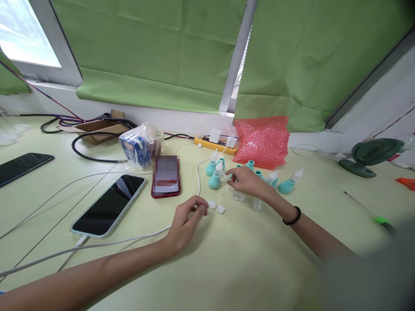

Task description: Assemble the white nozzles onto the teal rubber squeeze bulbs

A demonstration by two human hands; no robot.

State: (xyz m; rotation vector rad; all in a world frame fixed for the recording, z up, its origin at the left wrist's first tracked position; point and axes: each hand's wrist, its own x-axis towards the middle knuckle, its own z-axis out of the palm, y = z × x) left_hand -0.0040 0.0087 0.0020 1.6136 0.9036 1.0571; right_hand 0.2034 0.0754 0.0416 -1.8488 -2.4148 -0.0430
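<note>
My left hand rests low over the table with its fingers curled together; whatever they hold is hidden. Two small white translucent tips lie just right of its fingertips. Farther right, my right hand reaches in among the teal rubber bulbs, thumb and forefinger around a small clear plastic part. One teal bulb with a white tip stands left of that hand. Another tipped bulb leans over on the right. Clear plastic pieces lie under the right hand, partly covered.
Left of my hands are a phone in a pale case, a red-cased phone and a white cable. Behind are a yellow power strip, a red bubble-wrap bag and a bagged blue pack. A green fan and screwdriver lie right.
</note>
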